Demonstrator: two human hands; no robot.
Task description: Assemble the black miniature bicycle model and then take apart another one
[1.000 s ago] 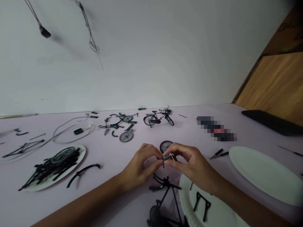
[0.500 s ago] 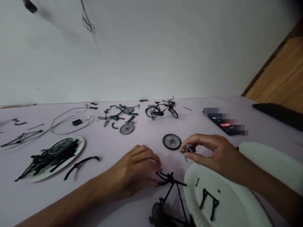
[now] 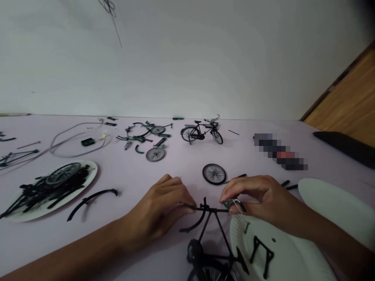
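My left hand [image 3: 159,207] grips the left end of the black handlebar [image 3: 190,207] on a miniature black bicycle frame [image 3: 212,234]. My right hand [image 3: 256,197] pinches a small metal part with thin wire loops [image 3: 233,204] between thumb and fingers. That part sits at the handlebar's right end, and I cannot tell whether they touch. A spoked model wheel [image 3: 213,174] lies just beyond my hands. A curved black mudguard [image 3: 193,224] hangs below the handlebar.
A finished model bicycle [image 3: 200,133] stands at the back among green parts [image 3: 143,138]. Paper plates [image 3: 258,249] [image 3: 334,205] lie right, and another [image 3: 49,191] holds black parts at left. A loose black fender [image 3: 90,199], a wire loop [image 3: 79,140] and a pixelated phone [image 3: 279,151] lie about.
My left hand has moved onto the handlebar. My right hand has brought the small metal part down and left to the handlebar's right end. The view has tilted slightly downward.
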